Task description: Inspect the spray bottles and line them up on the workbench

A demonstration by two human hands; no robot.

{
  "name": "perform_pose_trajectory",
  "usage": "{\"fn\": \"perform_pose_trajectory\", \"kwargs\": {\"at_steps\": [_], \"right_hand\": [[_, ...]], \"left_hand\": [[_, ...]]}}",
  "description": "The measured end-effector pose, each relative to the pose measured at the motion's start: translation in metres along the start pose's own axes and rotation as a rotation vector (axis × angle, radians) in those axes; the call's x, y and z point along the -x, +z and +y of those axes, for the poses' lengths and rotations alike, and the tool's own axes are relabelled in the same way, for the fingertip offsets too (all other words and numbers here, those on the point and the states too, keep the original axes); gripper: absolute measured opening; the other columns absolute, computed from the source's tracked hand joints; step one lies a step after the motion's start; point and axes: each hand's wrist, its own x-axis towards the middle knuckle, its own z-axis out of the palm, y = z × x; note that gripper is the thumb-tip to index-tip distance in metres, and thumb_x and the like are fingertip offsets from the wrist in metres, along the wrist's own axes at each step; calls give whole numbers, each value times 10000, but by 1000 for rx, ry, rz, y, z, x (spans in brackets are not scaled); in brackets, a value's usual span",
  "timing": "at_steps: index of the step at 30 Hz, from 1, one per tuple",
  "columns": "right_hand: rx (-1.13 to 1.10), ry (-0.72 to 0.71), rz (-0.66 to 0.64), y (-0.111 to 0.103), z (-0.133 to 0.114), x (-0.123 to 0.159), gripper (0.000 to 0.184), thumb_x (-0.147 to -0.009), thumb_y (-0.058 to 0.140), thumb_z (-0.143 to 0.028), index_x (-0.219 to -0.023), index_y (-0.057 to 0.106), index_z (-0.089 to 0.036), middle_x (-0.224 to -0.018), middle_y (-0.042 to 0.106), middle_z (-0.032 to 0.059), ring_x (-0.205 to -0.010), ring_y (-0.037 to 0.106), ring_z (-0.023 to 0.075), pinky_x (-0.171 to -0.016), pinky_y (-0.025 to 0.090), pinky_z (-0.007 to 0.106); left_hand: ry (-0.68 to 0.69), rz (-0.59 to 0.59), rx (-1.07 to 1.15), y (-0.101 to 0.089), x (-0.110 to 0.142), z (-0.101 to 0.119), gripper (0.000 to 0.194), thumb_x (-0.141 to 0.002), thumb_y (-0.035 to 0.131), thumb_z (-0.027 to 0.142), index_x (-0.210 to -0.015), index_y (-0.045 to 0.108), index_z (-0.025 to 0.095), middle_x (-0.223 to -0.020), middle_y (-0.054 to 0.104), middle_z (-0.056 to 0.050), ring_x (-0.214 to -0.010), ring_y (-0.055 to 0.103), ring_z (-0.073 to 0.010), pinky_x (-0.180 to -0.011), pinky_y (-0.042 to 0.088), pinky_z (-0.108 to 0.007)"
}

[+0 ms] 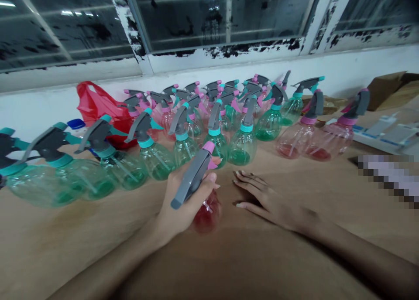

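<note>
In the middle of the table (258,256) stands a pink spray bottle (207,215) with a grey trigger head and pink nozzle. My left hand (183,195) is wrapped round its neck, and the fingers' far side is hidden behind the head. My right hand (271,199) lies palm down on the tabletop to the right of it, fingers stretched out, holding nothing. Just beyond my hands, a green spray bottle (242,149) with a teal collar stands in a row of similar ones. Two pink spray bottles stand to the right, the nearer to the edge being a pink bottle (330,141).
Several more pink and green spray bottles crowd the back by the wall. A red plastic bag (98,106) lies behind the left row. At the right are a cardboard box (389,90), a pale tray (379,138) and a blurred-out item (389,175). Windows (186,18) run above.
</note>
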Motion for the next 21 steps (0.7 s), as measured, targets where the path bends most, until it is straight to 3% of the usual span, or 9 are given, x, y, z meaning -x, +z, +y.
{"fn": "perform_pose_trajectory", "kwargs": {"at_steps": [13, 17, 21], "right_hand": [[-64, 4, -33, -12, -8, 0, 600, -879, 431, -547, -1369, 393, -203, -1442, 391, 88, -1350, 299, 241, -1104, 271, 470], [-204, 60, -83, -30, -18, 2, 648, -850, 464, -575, -1381, 353, -221, -1432, 403, 94, -1299, 386, 246, -1053, 356, 444], [-266, 98, -22, -52, -33, 7, 602, -814, 526, -573, -1315, 412, -261, -1350, 491, 78, -1161, 530, 255, -955, 448, 435]], "left_hand": [[25, 2, 39, 11, -2, 3, 160, -871, 530, 302, -1003, 590, 233, -729, 645, 25, -681, 679, -138, -665, 559, -250], [75, 5, -7, 24, -8, 7, 105, -861, 540, 280, -851, 627, 221, -714, 658, 23, -668, 674, -139, -660, 549, -257], [100, -2, 15, 45, -17, 10, 179, -855, 542, 277, -1009, 615, 221, -731, 675, 11, -664, 673, -146, -647, 551, -264]]}}
